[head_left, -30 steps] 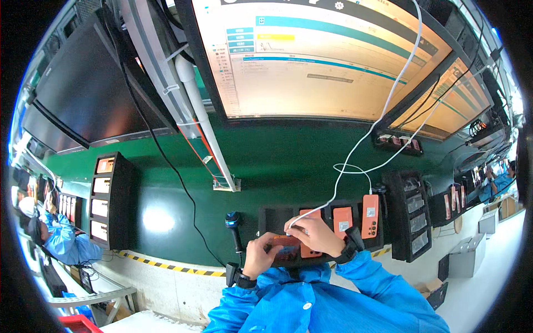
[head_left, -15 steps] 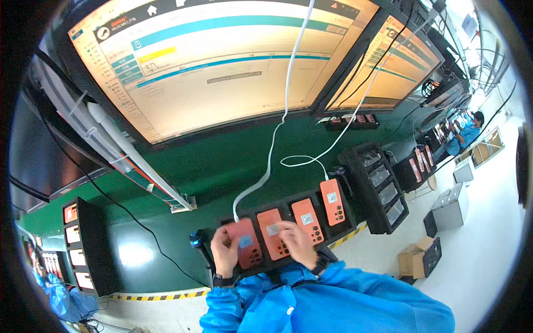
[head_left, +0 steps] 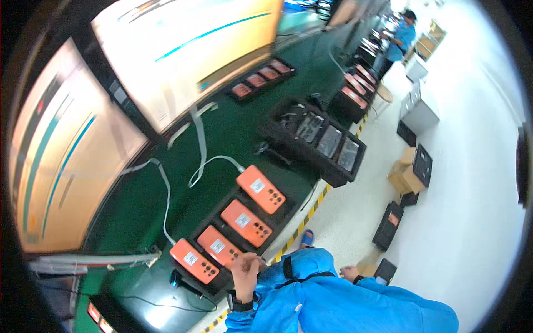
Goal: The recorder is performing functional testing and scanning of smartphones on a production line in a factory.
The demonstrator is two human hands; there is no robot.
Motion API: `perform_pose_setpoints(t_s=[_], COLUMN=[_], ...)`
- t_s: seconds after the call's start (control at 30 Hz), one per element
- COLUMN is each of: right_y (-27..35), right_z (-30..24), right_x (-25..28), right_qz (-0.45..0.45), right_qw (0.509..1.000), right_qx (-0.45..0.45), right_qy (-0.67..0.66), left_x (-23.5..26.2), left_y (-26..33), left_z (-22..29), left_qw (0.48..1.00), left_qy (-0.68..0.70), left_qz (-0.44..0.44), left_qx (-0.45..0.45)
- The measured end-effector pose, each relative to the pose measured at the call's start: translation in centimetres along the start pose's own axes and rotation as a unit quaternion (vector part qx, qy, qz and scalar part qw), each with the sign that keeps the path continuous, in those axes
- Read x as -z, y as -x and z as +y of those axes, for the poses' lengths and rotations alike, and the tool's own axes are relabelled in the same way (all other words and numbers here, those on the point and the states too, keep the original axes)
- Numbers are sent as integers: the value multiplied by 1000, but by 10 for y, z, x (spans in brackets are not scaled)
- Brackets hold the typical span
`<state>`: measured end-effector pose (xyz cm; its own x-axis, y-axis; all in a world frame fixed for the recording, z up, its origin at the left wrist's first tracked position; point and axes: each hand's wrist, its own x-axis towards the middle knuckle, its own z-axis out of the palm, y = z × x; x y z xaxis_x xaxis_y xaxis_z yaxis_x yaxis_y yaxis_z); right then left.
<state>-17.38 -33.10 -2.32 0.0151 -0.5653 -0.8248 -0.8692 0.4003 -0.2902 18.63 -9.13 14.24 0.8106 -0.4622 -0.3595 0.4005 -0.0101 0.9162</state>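
Note:
Several orange phones lie back-up in a black tray point(head_left: 290, 204) on the green bench. A white cable plugs into the nearest phone point(head_left: 194, 261) and another into the farthest phone point(head_left: 260, 189); the two between, a second phone point(head_left: 217, 246) and a third phone point(head_left: 246, 223), have none. My left hand point(head_left: 246, 273) is over the lower end of the second phone, fingers curled, whatever they enclose hidden. Away from the tray, my right hand point(head_left: 350, 272) hangs beside my body, its fingers loosely bent and apart, holding nothing visible.
A black rack point(head_left: 311, 139) with dark slots stands beyond the tray. Monitors point(head_left: 189, 61) line the left. A handheld scanner point(head_left: 180, 280) lies near the tray. Boxes point(head_left: 408, 172) sit on the floor at right. A co-worker point(head_left: 401, 41) stands farther along the bench.
My view has swung right. My right hand has moved off the phones to beside my body. My left hand has shifted from the nearest phone to the second one's lower end.

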Motion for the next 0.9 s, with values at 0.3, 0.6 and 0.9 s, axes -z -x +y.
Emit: perform_pose_setpoints(t_s=[0.3,0.6,0.9], right_y=[-81,-157,-263], right_z=[75,42,23], right_x=[50,221,301], right_qz=[160,44,34], right_qw=[986,916,960], right_qx=[53,4,80], right_qy=[-2,-398,-268], left_x=[-172,-425,-596], left_y=[-31,-82,-174], left_z=[-52,-100,-153], left_qw=[978,929,923], left_qy=[-143,-125,-92], left_qz=[-114,-337,-366], left_qx=[96,87,73])
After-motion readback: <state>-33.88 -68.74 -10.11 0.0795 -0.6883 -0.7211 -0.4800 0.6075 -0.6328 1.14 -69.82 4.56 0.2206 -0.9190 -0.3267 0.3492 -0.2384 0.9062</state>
